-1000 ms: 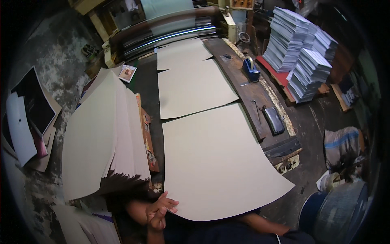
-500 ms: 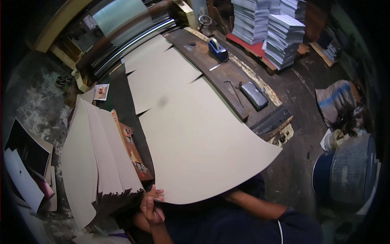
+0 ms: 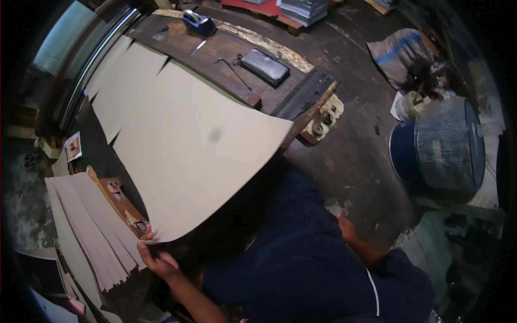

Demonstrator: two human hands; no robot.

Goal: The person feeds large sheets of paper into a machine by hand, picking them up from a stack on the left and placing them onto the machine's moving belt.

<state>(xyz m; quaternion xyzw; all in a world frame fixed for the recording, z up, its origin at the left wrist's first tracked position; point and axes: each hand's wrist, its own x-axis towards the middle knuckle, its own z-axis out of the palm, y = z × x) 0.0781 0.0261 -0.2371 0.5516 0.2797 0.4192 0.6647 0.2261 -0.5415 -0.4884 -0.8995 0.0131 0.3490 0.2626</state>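
Note:
A large beige cardboard sheet (image 3: 188,167) lies lengthwise on the machine bed, its near edge curving out toward me. Dark wedge-shaped gaps show along both sides farther up, where the board seems to meet or overlap more board. My left hand (image 3: 159,259) pinches the near left corner of the sheet, with fingers on both faces. Away from the board, my right hand (image 3: 347,229) hangs low beside my dark clothing. Its fingers are mostly hidden, and nothing shows in it. Left of the bed, a stack of similar boards (image 3: 97,231) stands fanned on edge, close to my left hand.
Shiny rollers (image 3: 102,59) cross the far end of the bed. On the right-hand ledge are a blue tape dispenser (image 3: 198,24), a hex key (image 3: 234,74) and a dark pouch (image 3: 265,65). A blue-grey drum (image 3: 439,153) and a striped sack (image 3: 401,51) stand to the right.
My view has swung right and down. My right hand has come out from under the sheet's near edge to my side. My left hand still grips the corner.

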